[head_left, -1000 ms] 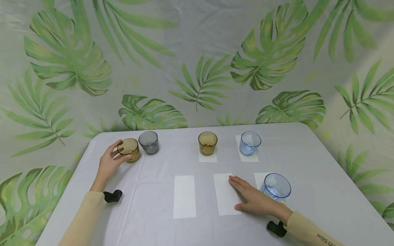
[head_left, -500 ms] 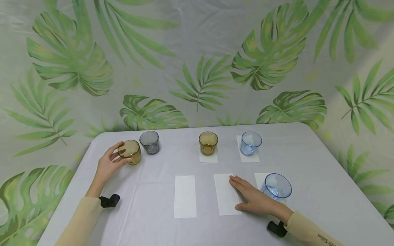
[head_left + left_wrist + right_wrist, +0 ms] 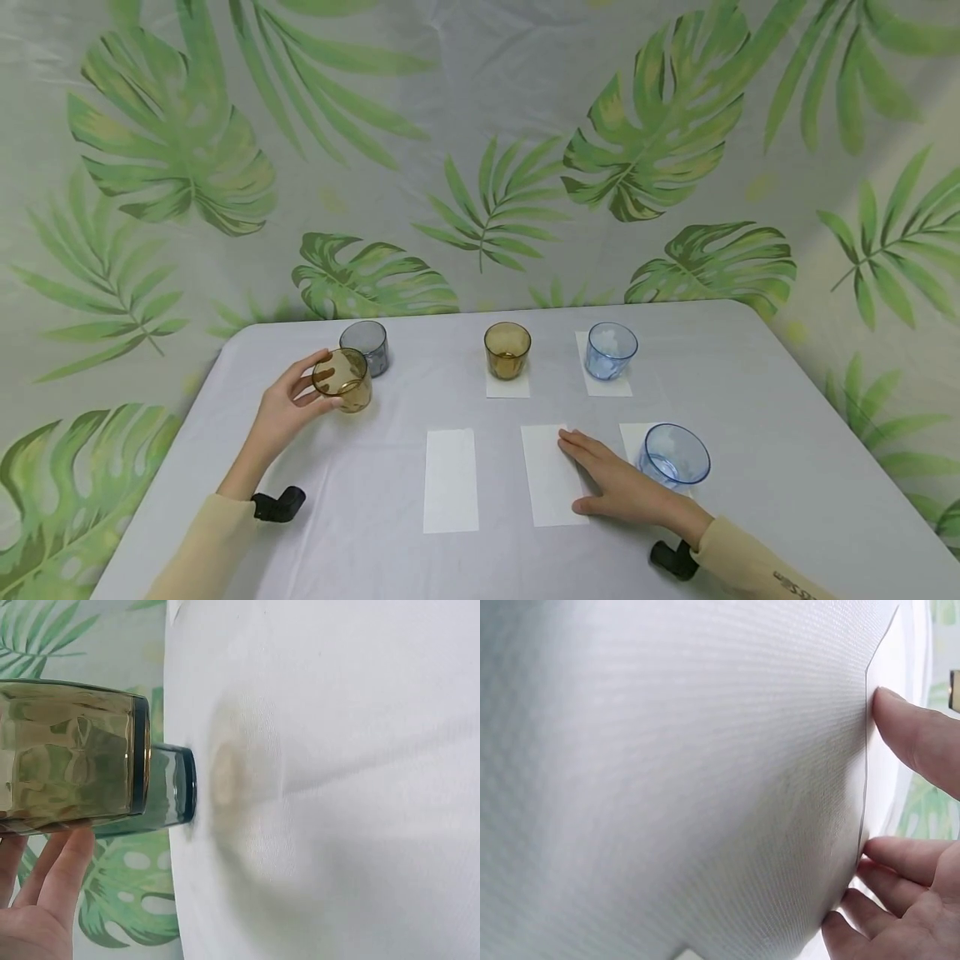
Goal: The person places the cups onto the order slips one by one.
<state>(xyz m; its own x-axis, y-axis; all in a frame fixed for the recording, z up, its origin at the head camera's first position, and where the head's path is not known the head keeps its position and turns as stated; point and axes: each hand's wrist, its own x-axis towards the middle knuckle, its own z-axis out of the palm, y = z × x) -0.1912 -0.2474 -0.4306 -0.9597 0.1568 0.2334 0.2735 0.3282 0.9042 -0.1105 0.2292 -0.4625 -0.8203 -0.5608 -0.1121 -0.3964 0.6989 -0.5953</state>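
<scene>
At the table's left side, my left hand point(image 3: 285, 412) grips an amber glass point(image 3: 356, 393) by its side. The left wrist view shows this glass point(image 3: 71, 754) off the cloth, its shadow below. Just behind stands a grey glass point(image 3: 378, 350), partly covered by the amber one. My right hand point(image 3: 626, 490) rests, fingers extended, on the right edge of a white paper rectangle point(image 3: 546, 467). In the right wrist view, thumb and fingertips point(image 3: 881, 851) touch the paper's edge. A blue glass point(image 3: 678, 458) stands close behind the right wrist, partly on another paper.
Another amber glass point(image 3: 507, 354) and a second blue glass point(image 3: 610, 354) stand on papers in the back row. A bare white paper point(image 3: 451, 481) lies left of the right hand's paper. Black wrist devices point(image 3: 279, 504) sit at both cuffs. A leaf-patterned curtain point(image 3: 487, 167) hangs behind the table.
My left hand has lifted the amber glass and carried it rightward and nearer, so it now overlaps the grey glass in the head view. The right hand stays still.
</scene>
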